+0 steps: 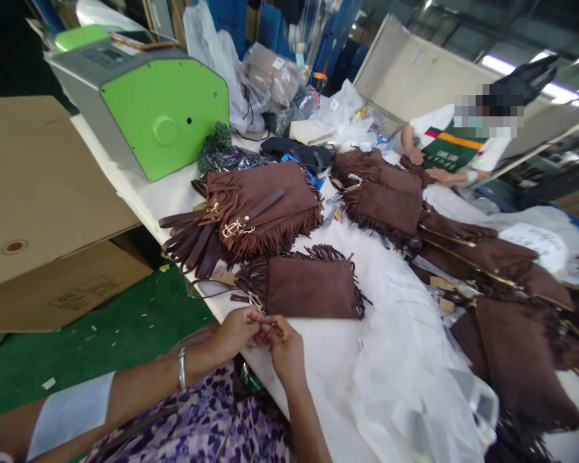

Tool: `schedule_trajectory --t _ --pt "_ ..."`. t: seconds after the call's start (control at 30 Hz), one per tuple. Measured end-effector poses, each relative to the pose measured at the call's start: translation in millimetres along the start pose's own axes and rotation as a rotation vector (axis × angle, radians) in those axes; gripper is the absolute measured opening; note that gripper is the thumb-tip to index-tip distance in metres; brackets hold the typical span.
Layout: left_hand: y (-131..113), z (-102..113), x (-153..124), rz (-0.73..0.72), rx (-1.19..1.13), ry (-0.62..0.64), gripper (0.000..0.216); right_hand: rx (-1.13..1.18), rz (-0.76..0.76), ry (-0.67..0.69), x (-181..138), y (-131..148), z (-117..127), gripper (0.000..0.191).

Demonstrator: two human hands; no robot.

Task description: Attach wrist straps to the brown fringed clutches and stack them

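My left hand [235, 331] and my right hand [284, 346] meet at the near edge of the white table [328, 350]. Both have their fingers pinched together around something small that I cannot make out. Just beyond them lies a flat brown suede fringed bag [309, 286] with a gold clasp [255, 301] at its near left corner. A silver bangle [182, 368] sits on my left wrist. Behind that bag a larger pile of brown fringed bags [255, 212] with straps lies on the table.
A green and grey machine [149, 106] stands at the table's far left. Cardboard boxes [38, 212] sit on the green floor to the left. More brown bags [511, 334] and white wrapping cover the right side. A co-worker [456, 151] handles bags at the far end.
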State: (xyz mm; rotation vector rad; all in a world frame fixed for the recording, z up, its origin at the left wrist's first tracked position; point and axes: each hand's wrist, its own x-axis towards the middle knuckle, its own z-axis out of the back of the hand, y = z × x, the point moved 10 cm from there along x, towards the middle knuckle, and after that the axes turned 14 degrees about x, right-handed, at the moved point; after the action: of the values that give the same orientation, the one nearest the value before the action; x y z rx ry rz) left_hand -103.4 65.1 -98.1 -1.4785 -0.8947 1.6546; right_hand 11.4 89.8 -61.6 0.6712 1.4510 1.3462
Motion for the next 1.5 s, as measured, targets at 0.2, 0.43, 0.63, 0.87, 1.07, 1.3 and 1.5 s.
schedule_trajectory --t 0.2,0.43,0.63,0.87,1.07,1.3,1.5 --pt "9.6 -1.4 1.0 -0.011 0.048 -0.02 0.016 -0.032 0.003 -0.029 -2.0 -6.3 1.9 0.026" --pt "17.0 -0.2 3.2 -0.007 0.024 -0.056 0.019 -0.166 0.01 -0.07 -5.2 -1.5 4.9 0.032" --pt "10.8 -1.1 0.9 0.026 -0.007 -0.048 0.02 -0.264 0.018 -0.074 -6.9 7.1 3.1 0.03" --pt "16.0 -1.6 4.8 0.025 0.051 -0.032 0.015 -0.31 0.014 -0.054 -7.5 12.9 3.4 0.027" --pt "16.8 -1.6 4.9 0.056 0.055 -0.037 0.015 -0.319 0.005 -0.042 -4.8 8.6 3.1 0.025" --pt "16.3 -4.6 4.8 0.08 0.031 -0.017 0.017 -0.372 -0.045 -0.054 -0.2 3.3 4.2 0.016" --pt "11.5 -5.6 -0.2 0.076 0.003 -0.004 0.02 -0.383 -0.081 -0.087 4.7 -3.7 9.9 0.015"
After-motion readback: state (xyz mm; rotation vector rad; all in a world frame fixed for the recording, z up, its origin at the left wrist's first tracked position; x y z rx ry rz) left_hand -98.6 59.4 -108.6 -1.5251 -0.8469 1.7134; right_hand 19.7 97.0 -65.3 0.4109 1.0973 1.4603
